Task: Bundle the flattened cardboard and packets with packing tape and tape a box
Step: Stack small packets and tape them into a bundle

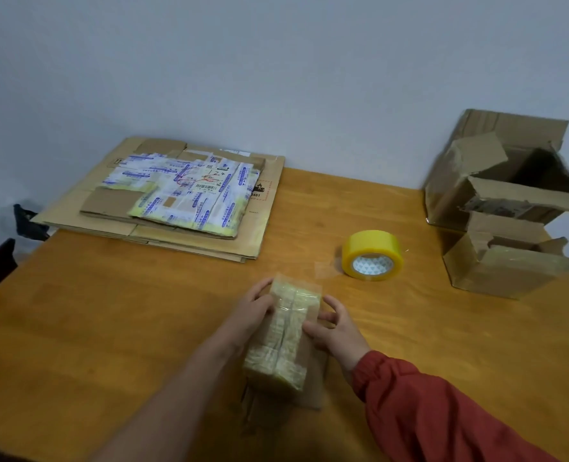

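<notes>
A small cardboard box [285,338], wrapped in old clear tape, stands on the wooden table [109,328] in front of me. My left hand [253,310] holds its left side with fingers curled over the top edge. My right hand [335,330] grips the right side, thumb and fingers on the taped face. A yellow roll of packing tape [372,255] lies behind the box to the right, with a short loose end on the table. A stack of flattened cardboard [253,225] topped with printed white and blue packets [183,191] lies at the back left.
Two opened, torn cardboard boxes stand at the right: a large one [496,175] at the back and a smaller one [500,268] in front of it. A grey wall runs behind the table. Dark objects sit past the table's left edge [26,221].
</notes>
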